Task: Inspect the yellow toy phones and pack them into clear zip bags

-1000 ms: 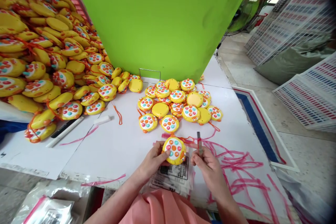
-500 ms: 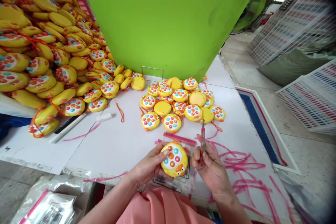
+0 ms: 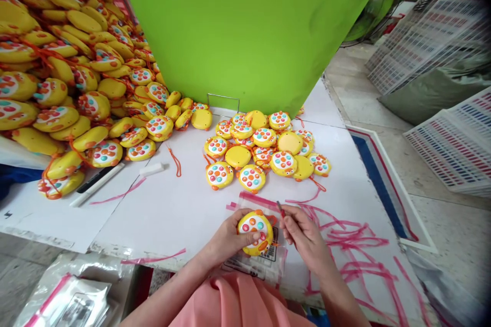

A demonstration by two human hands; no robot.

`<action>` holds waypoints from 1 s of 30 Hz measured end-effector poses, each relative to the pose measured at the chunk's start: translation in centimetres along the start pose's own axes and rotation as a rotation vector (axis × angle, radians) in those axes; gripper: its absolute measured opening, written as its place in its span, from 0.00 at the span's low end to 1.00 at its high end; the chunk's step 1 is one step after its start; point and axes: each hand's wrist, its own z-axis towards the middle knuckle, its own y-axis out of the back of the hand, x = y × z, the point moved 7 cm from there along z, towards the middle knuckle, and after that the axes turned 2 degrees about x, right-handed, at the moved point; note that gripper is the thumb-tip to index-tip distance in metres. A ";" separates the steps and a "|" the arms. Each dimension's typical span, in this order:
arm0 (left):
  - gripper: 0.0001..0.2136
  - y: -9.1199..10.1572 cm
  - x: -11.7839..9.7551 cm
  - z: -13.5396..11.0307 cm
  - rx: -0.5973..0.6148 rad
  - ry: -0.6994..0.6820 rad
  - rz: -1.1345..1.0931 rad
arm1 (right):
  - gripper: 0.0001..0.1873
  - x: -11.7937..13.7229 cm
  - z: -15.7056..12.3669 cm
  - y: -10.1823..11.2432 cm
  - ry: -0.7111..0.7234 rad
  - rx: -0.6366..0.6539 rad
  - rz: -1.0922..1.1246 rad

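Observation:
My left hand [image 3: 232, 237] grips a round yellow duck-faced toy [image 3: 251, 230] with coloured buttons on a white panel, its thumb lying over the lower buttons. To its right, my right hand [image 3: 303, 232] is closed around a small red-handled tool [image 3: 282, 210] with a thin grey metal tip; its exact kind is unclear. The tip points up and left, apart from the toy. An orange cord [image 3: 273, 219] shows at the toy's right edge. Beneath both hands lies a clear plastic bag [image 3: 282, 265] with a pink strip and black print, partly covered.
Several similar toys [image 3: 251, 178] are grouped ahead on the white table [image 3: 184, 225], before a green panel [image 3: 238, 25]. A large heap of them [image 3: 82, 20] rises at left. Pink strips [image 3: 358, 240] lie tangled at right. Printed bags [image 3: 76, 306] sit lower left.
My right hand has tilted the red-handled tool from upright to leaning left, its tip lower and nearer the toy. My left thumb has slid down across the toy, which has turned slightly.

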 end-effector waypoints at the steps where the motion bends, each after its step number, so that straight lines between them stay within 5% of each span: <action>1: 0.26 0.1 0.1 0.1 -0.012 -0.002 0.028 | 0.12 0.1 0.1 -0.2 0.032 0.023 -0.112; 7: 0.24 0.3 0.1 0.1 -0.065 -0.021 0.268 | 0.10 1.1 0.3 -1.5 0.221 0.081 -0.532; 15: 0.22 0.3 -0.7 -0.3 -0.109 -0.056 0.446 | 0.08 1.5 0.1 -3.0 0.267 0.071 -0.859; 30: 0.17 -0.4 -1.4 -0.8 -0.131 -0.065 0.563 | 0.06 2.0 -0.2 -4.1 0.304 0.049 -1.082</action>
